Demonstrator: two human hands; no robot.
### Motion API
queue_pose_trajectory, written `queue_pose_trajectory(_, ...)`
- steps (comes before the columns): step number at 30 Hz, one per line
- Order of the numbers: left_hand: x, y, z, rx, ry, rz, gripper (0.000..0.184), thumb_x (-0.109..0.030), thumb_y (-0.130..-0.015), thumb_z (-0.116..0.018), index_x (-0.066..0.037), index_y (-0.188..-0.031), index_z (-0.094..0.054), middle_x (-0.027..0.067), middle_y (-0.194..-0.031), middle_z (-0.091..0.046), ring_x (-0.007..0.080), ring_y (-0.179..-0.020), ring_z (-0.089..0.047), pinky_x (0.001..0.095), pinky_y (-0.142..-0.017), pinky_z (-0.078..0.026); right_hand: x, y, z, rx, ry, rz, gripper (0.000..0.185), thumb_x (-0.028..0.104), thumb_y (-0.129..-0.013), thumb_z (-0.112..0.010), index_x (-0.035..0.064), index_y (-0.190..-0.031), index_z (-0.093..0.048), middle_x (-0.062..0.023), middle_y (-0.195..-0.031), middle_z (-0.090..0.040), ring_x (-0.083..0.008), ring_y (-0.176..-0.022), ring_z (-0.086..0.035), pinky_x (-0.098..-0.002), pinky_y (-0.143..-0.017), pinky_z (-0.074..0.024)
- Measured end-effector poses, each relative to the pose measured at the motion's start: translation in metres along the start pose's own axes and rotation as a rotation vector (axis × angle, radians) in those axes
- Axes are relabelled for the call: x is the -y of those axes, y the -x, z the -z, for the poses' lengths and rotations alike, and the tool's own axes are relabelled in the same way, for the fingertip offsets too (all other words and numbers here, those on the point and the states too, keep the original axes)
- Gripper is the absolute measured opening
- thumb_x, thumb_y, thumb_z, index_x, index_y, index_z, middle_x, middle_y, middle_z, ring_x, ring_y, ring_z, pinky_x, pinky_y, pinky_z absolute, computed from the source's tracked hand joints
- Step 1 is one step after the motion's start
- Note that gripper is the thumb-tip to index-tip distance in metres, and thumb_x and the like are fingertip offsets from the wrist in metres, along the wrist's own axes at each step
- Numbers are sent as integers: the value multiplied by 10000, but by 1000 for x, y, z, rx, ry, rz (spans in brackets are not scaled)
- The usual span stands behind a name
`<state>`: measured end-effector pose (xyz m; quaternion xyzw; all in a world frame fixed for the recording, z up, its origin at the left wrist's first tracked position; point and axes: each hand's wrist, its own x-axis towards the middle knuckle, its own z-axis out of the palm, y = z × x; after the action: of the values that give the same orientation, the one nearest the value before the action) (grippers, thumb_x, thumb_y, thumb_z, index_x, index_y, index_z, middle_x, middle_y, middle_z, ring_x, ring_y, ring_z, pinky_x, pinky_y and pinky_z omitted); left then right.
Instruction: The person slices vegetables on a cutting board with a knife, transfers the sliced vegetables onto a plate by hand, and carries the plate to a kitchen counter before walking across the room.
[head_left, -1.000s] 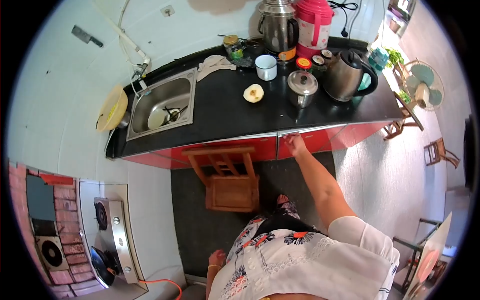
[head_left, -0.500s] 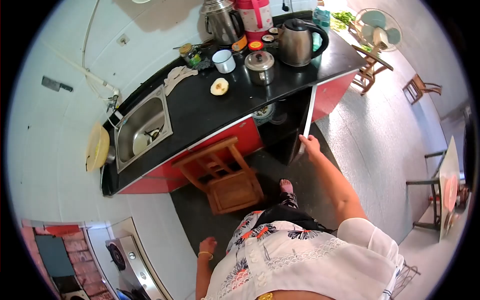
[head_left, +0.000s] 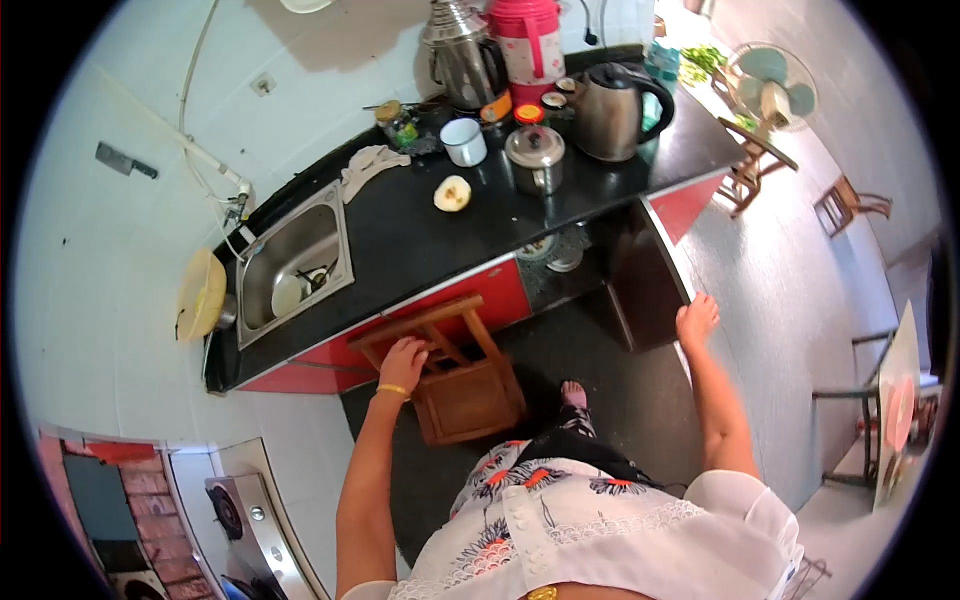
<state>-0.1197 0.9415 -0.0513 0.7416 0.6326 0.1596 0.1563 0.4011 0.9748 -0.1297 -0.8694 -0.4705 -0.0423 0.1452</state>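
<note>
My right hand [head_left: 697,318] has its fingers wrapped over the outer edge of an open cabinet door [head_left: 648,282]. Inside the cabinet, a patterned dish [head_left: 536,248] and a pale lid-like item [head_left: 566,261] are partly visible. My left hand [head_left: 403,363], with a yellow bracelet at the wrist, is in front of the backrest of a wooden chair [head_left: 468,398]. Its fingers are loosely extended and hold nothing that I can see; whether they touch the chair is unclear.
On the black counter [head_left: 400,240] are a halved pale fruit or vegetable [head_left: 452,193], a white mug [head_left: 463,142], a lidded pot [head_left: 535,158] and an electric kettle [head_left: 608,110]. A steel sink [head_left: 340,240] holds dishes. A gas stove [head_left: 255,515] stands lower left.
The cabinet door has swung wider, toward the right, with my right hand on its edge. My left hand has risen from beside my body to the chair's backrest.
</note>
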Motion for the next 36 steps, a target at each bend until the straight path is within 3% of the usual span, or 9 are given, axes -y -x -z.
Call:
queue_pose_trajectory(1, -1, -16, -6, -25, -41, -15, 262, -192, -762, -525, -64, -991, -526, 146, -1071, -482, 319, -982, -453, 363, -831, -384, 12, 1, 1, -287, 114, 178, 326, 133, -659, -559, 31, -956, -470, -146, -1028, -478, -324, -970, -446, -419, -794, -356)
queue_pose_trajectory(4, -7, -67, -20, -92, -114, -56, 367, -256, -785, -495, -75, -1103, -465, 178, -1221, -355, 341, -1110, -342, 405, -916, -300, 52, -12, -10, -199, -170, 492, 337, 67, -631, -545, 23, -954, -460, -135, -1025, -448, -315, -972, -423, -425, -807, -331)
queue_pose_trajectory(8, -18, -123, -30, -9, -237, 192, 585, -409, -780, -465, -119, -1257, -287, 181, -1332, -149, 360, -1212, -165, 523, -933, -202, 118, -19, -71, 262, -297, 600, 272, 58, -646, -511, 27, -915, -494, -162, -918, -484, -308, -883, -461, -407, -737, -384)
queue_pose_trajectory(11, -11, -151, -39, 112, -276, 418, 842, -601, -703, -437, -165, -1322, -66, 156, -1364, 43, 346, -1250, 12, 617, -899, -97, 170, -33, -132, 430, -226, 671, 183, 82, -702, -474, 23, -871, -509, -185, -928, -499, -318, -891, -475, -389, -746, -397)
queue_pose_trajectory(13, -11, -158, -38, 138, -289, 431, 855, -605, -695, -445, -166, -1322, -66, 155, -1364, 42, 349, -1249, 13, 623, -894, -90, 204, -41, -178, 792, -136, 507, 197, 113, -783, -426, 0, -919, -513, -182, -999, -501, -289, -894, -497, -358, -778, -404)
queue_pose_trajectory(16, -4, -157, -44, 139, -315, 453, 895, -631, -663, -456, -167, -1322, -66, 154, -1365, 35, 361, -1245, 4, 641, -875, -89, 205, -33, -379, 195, -209, 806, 371, 178, -758, -509, -3, -1075, -442, -161, -1056, -497, -302, -985, -472, -379, -831, -394)
queue_pose_trajectory(18, -6, -158, -44, 189, -358, 452, 913, -654, -645, -446, -170, -1321, -70, 157, -1364, 32, 365, -1243, -15, 649, -864, -104, 238, -59, -341, 594, -292, 551, 369, 177, -762, -504, -5, -1077, -441, -161, -1058, -495, -299, -982, -473, -377, -828, -395)
queue_pose_trajectory(21, -9, -159, -42, 180, -364, 475, 908, -626, -629, -492, -167, -1315, -114, 161, -1361, 8, 370, -1238, -32, 650, -861, -122, 261, -67, -316, 804, -362, 298, 365, 175, -768, -495, -6, -1080, -440, -162, -1061, -492, -295, -978, -475, -375, -825, -396)
queue_pose_trajectory(36, -6, -160, -42, 173, -420, 420, 984, -726, -566, -418, -120, -1301, -169, 196, -1350, -54, 393, -1225, -78, 644, -827, -139, 229, -33, -347, 900, -1074, -456, 348, 168, -798, -453, -15, -1094, -432, -167, -1075, -478, -275, -960, -484, -364, -808, -404)
